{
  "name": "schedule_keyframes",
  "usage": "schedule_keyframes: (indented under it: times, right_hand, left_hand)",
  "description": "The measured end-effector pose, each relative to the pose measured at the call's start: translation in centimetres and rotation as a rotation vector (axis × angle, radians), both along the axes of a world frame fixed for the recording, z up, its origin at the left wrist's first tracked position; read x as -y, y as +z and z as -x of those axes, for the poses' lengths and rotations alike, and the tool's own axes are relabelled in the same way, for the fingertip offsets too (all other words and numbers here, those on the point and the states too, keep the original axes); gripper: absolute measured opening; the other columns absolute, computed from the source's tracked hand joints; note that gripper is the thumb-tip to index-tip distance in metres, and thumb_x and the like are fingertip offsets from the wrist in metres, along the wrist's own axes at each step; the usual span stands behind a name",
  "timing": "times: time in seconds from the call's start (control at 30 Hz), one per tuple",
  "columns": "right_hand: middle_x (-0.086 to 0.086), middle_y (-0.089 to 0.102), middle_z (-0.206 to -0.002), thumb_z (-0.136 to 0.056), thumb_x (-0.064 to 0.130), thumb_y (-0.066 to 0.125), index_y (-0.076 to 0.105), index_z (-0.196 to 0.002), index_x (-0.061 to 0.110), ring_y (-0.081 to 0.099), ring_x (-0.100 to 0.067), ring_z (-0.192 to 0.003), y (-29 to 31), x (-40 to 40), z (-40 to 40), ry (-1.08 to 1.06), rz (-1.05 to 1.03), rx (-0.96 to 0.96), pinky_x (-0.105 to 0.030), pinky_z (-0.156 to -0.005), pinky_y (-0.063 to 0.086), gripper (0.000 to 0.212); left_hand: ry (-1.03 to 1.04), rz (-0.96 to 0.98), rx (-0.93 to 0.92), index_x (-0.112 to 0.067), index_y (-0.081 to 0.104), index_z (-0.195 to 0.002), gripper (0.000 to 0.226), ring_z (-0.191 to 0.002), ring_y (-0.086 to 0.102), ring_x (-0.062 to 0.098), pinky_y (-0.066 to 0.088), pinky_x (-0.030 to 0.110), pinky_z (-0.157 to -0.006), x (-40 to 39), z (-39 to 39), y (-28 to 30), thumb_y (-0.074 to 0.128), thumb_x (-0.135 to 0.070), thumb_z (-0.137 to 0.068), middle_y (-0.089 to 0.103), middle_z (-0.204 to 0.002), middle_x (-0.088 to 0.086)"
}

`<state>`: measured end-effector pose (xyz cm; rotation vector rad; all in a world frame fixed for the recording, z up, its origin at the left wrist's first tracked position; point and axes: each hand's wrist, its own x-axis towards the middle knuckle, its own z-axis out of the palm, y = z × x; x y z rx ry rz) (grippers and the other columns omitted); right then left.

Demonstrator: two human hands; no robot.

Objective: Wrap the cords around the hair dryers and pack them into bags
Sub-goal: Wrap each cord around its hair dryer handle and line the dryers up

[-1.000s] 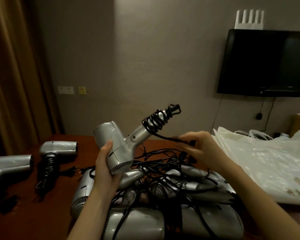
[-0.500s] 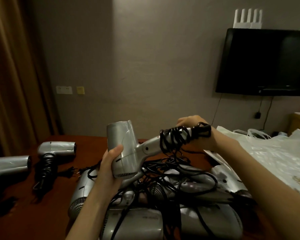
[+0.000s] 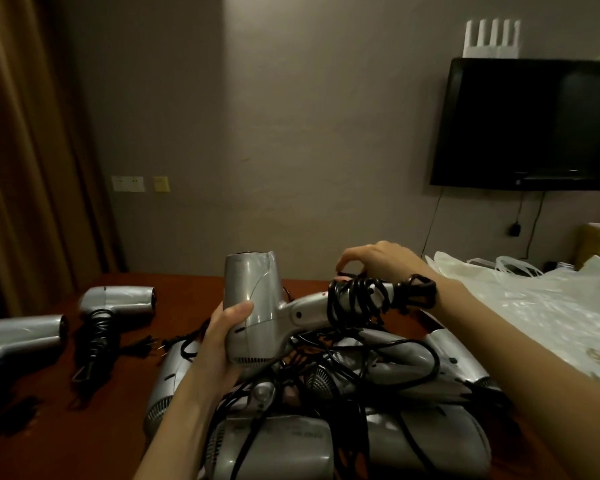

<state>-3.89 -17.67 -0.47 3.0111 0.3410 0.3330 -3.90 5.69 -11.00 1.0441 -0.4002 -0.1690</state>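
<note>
Item in hand: silver hair dryer (image 3: 253, 306), held above the pile of unwrapped hair dryers (image 3: 326, 410). Left hand (image 3: 222, 344) gripped its barrel; right hand (image 3: 378, 261), fingers (image 3: 343, 265) curled, pinched the black cord (image 3: 357, 303) behind the handle, which already carried several turns, apparently near finishing.

Done: two wrapped hair dryers (image 3: 115, 303) lay on the tabletop (image 3: 66, 427), left of the pile.

Outstanding: the pile, cords tangled, not yet wound.

Plastic bags (image 3: 534, 306), right of the pile, lay flat; none appeared packed.
</note>
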Motion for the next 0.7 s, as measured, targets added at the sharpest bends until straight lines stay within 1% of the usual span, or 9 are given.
schedule_keyframes:
  times: [0.07, 0.13, 0.17, 0.23, 0.33, 0.43, 0.53, 0.63, 0.7]
  right_hand:
    - [0.004, 0.066, -0.091, -0.093, 0.033, 0.058, 0.056, -0.125, 0.022, 0.061, -0.009, -0.082, -0.6, 0.6, 0.0, 0.063, -0.165, 0.005, -0.016, -0.073, 0.045, 0.034]
    - [0.015, 0.05, -0.069, -0.091, 0.029, 0.062, 0.057, -0.126, 0.018, 0.046, 0.006, -0.062, -1.4, 1.0, -0.1, 0.159, -0.271, 0.054, -0.007, -0.061, 0.035, 0.037]
    - [0.017, 0.05, -0.07, -0.091, 0.024, 0.064, 0.059, -0.126, 0.019, 0.044, 0.007, -0.061, -1.8, 1.1, -0.1, 0.222, -0.309, 0.07, -0.006, -0.061, 0.035, 0.037]
    - [0.009, 0.064, -0.092, -0.089, 0.016, 0.066, 0.066, -0.121, 0.023, 0.051, 0.007, -0.074, -2.3, 1.4, -0.1, 0.328, -0.321, 0.024, -0.006, -0.072, 0.038, 0.033]
    - [-0.002, 0.066, -0.117, -0.091, 0.014, 0.063, 0.069, -0.118, 0.024, 0.061, -0.011, -0.098, -2.3, 1.7, -0.4, 0.253, -0.187, -0.079, -0.021, -0.087, 0.045, 0.03]
    - [-0.002, 0.07, -0.105, -0.091, 0.009, 0.061, 0.072, -0.107, 0.018, 0.064, -0.02, -0.093, -2.5, 2.5, -0.9, 0.123, -0.06, -0.07, -0.032, -0.087, 0.052, 0.021]
    - [0.003, 0.06, -0.091, -0.091, 0.01, 0.057, 0.068, -0.097, 0.015, 0.052, -0.013, -0.083, -2.4, 3.4, -0.5, 0.105, -0.105, -0.092, -0.022, -0.074, 0.039, 0.014]
    - [0.004, 0.051, -0.084, -0.09, 0.024, 0.061, 0.054, -0.084, 0.024, 0.045, -0.011, -0.073, -2.2, 4.6, 0.8, 0.158, -0.383, -0.349, -0.019, -0.068, 0.035, 0.009]
    - [-0.003, 0.058, -0.09, -0.092, 0.019, 0.059, 0.055, -0.092, 0.022, 0.054, -0.02, -0.077, -1.9, 5.8, 1.6, 0.156, -0.532, -0.472, -0.028, -0.075, 0.047, 0.005]
  left_hand:
    - [-0.013, -0.029, 0.009, -0.005, 0.053, -0.124, 0.122, -0.073, 0.071, 0.022, 0.056, 0.031, -0.054, 0.1, 0.0, 0.0, 0.092, -0.056, -0.021, 0.074, -0.089, 0.011]
    - [-0.023, -0.047, 0.024, -0.006, 0.052, -0.123, 0.121, -0.073, 0.071, 0.021, 0.057, 0.031, -0.055, 0.3, 0.0, 0.0, 0.092, -0.057, -0.021, 0.074, -0.088, 0.01]
    - [-0.028, -0.051, 0.031, -0.006, 0.052, -0.123, 0.12, -0.074, 0.071, 0.021, 0.057, 0.031, -0.055, 0.3, 0.1, 0.0, 0.092, -0.057, -0.021, 0.074, -0.088, 0.009]
    - [-0.024, -0.059, 0.049, -0.008, 0.054, -0.12, 0.117, -0.074, 0.071, 0.021, 0.058, 0.031, -0.056, 0.3, 0.2, 0.2, 0.092, -0.057, -0.021, 0.074, -0.089, 0.009]
    - [0.009, -0.052, 0.079, -0.011, 0.056, -0.116, 0.111, -0.073, 0.072, 0.02, 0.058, 0.03, -0.055, -0.1, 0.2, 0.2, 0.092, -0.056, -0.021, 0.075, -0.086, 0.008]
    - [0.019, -0.06, 0.083, -0.01, 0.056, -0.117, 0.109, -0.074, 0.072, 0.021, 0.057, 0.031, -0.055, -0.1, 0.1, 0.2, 0.092, -0.051, -0.024, 0.074, -0.088, 0.009]
    - [0.029, -0.085, 0.056, -0.009, 0.054, -0.123, 0.108, -0.079, 0.072, 0.024, 0.058, 0.032, -0.058, -0.2, 0.0, 0.1, 0.092, -0.048, -0.029, 0.073, -0.096, 0.013]
    - [0.041, -0.112, 0.035, -0.007, 0.054, -0.124, 0.119, -0.078, 0.072, 0.023, 0.058, 0.031, -0.056, -0.3, 0.3, 0.0, 0.092, -0.054, -0.022, 0.074, -0.094, 0.012]
    - [0.055, -0.091, 0.018, -0.004, 0.055, -0.119, 0.105, -0.068, 0.071, 0.021, 0.055, 0.028, -0.049, -0.3, 0.3, -0.1, 0.089, -0.045, -0.027, 0.074, -0.083, 0.009]
